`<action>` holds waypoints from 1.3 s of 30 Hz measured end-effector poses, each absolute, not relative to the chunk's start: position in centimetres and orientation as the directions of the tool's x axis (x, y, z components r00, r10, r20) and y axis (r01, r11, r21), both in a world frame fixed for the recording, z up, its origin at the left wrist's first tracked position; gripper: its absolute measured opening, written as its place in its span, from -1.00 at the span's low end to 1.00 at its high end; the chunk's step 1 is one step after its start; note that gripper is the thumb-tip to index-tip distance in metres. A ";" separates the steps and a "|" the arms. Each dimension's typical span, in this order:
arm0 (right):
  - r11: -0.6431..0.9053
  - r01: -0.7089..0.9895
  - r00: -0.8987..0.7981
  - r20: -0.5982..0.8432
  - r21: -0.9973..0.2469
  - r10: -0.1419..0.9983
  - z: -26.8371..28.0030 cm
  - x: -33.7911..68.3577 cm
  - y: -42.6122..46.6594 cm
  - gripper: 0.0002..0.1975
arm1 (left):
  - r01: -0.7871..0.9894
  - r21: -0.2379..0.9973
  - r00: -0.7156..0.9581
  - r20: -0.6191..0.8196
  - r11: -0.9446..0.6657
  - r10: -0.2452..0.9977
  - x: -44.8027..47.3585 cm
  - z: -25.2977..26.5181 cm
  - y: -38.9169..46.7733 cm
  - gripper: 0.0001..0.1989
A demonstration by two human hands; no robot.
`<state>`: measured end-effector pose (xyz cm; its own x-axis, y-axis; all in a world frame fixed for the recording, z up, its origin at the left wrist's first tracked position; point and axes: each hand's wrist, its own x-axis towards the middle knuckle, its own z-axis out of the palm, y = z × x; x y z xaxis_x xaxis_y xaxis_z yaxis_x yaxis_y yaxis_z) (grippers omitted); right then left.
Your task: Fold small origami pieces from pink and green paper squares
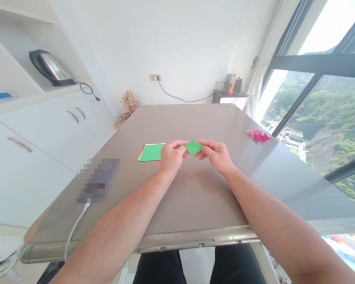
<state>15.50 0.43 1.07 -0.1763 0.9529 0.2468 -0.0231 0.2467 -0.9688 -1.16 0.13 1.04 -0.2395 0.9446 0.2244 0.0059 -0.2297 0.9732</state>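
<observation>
A small green folded paper (193, 147), diamond-shaped from here, is held up between my two hands above the table. My left hand (172, 154) pinches its left corner between thumb and fingers. On the opposite corner, my right hand (215, 154) has a similar pinch. Just left of my left hand lies a stack of coloured paper sheets (151, 152), green on top with red and yellowish edges showing; my left hand hides its right end. Several pink folded paper pieces (258, 135) sit together toward the table's right edge.
The grey table (192, 122) spans the view. A blurred-out device (99, 181) with a white cable (76, 225) lies at the left. Beyond are an electric kettle (55, 69) on a shelf, dried stalks (129, 103), a small cabinet with bottles (231, 85), and a window at right.
</observation>
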 end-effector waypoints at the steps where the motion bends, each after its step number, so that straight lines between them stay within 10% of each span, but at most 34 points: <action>1: 0.258 -0.017 -0.192 0.256 -0.966 0.947 1.0 15.5 0.5 -0.66 | 0.012 0.973 -0.241 0.228 -0.232 0.943 -1.1 1.0 0.1 -0.79; 39: 0.265 -0.067 -0.184 0.273 -0.962 0.944 0.6 15.5 0.6 -0.66 | -0.092 0.964 -0.214 0.227 -0.251 0.950 -0.9 1.1 -0.1 -0.85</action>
